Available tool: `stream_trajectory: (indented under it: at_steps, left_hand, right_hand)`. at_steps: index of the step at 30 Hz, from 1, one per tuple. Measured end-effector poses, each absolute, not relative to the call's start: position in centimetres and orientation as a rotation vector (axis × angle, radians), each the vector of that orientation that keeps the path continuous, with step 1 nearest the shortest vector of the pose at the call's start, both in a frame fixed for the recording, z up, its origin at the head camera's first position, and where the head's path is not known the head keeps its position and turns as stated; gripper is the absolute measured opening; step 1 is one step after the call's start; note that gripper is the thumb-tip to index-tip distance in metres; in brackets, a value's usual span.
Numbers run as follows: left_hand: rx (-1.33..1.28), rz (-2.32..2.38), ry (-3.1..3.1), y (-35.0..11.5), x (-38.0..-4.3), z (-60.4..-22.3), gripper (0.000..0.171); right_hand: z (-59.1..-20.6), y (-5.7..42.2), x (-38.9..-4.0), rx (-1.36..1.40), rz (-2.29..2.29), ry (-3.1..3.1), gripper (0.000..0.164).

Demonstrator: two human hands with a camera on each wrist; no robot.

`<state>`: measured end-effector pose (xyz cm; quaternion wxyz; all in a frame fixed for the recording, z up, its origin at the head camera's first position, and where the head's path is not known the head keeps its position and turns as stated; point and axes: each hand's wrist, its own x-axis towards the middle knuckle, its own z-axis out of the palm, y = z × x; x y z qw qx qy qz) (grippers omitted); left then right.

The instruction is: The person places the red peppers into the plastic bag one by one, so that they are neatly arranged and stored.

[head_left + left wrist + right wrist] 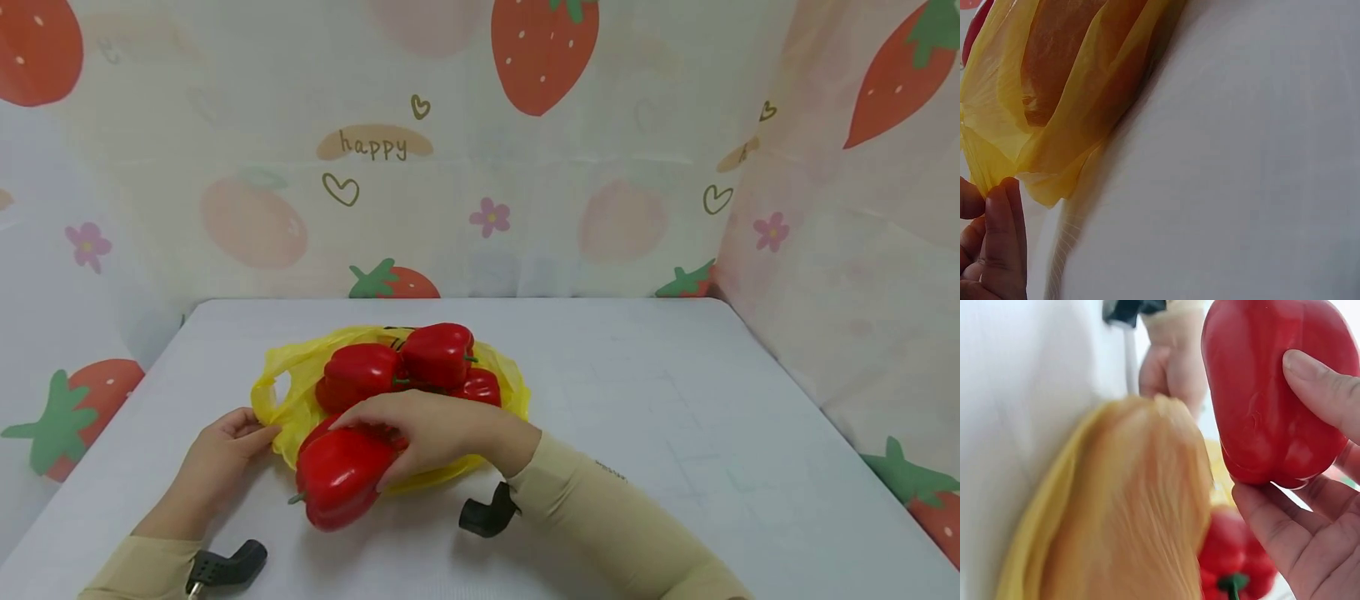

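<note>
A yellow plastic bag [300, 392] lies spread on the white table, with several red bell peppers [437, 354] in and on it. My left hand [225, 458] pinches the bag's edge at its left side; in the left wrist view the thumb and fingertips [1000, 206] meet on the thin plastic. My right hand [420, 433] grips one red bell pepper [345, 479] at the near side of the bag, its green stem pointing left. In the right wrist view the thumb lies along that pepper [1254, 394] and the fingers curl under its end.
The white table [660, 400] reaches back to a fabric backdrop [465, 167] printed with strawberries, hearts and flowers. A black wrist mount [228, 564] sits on the left wrist, another black mount [487, 510] at the right. The bag's wall bulges beside the right hand.
</note>
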<state>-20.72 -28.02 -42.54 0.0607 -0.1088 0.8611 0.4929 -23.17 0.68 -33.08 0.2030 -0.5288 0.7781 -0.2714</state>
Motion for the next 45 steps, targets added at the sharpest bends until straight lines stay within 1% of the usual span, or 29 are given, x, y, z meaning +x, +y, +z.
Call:
stream_trajectory:
  at_steps: [9, 17, 23, 31, 41, 45]
  left_hand:
    - [-0.294, 1.591, 2.572, -28.2, -20.6, -42.5, 0.056]
    - [-0.330, 1.503, 2.607, -28.2, -20.5, -42.1, 0.056]
    - [-0.321, 1.540, 2.597, -27.9, -20.6, -42.1, 0.056]
    - [-0.302, 1.621, 2.546, -28.0, -20.7, -42.3, 0.060]
    - [-0.318, 1.591, 2.554, -27.8, -20.5, -42.0, 0.061]
    - [-0.318, 1.598, 2.545, -27.8, -20.5, -42.0, 0.061]
  right_hand:
    - [-32.6, 3.4, -24.8, -1.355, -0.807, 2.315, 0.063]
    - [-33.0, 5.4, -25.8, -1.251, -0.832, 2.413, 0.062]
    - [-33.1, 6.4, -26.2, -1.172, -0.843, 2.461, 0.064]
    - [-33.4, 7.1, -26.2, -1.067, -0.847, 2.555, 0.064]
    - [-33.6, 7.3, -25.0, -0.874, -0.861, 2.753, 0.070]
    - [-33.8, 7.3, -24.7, -0.853, -0.869, 2.806, 0.069]
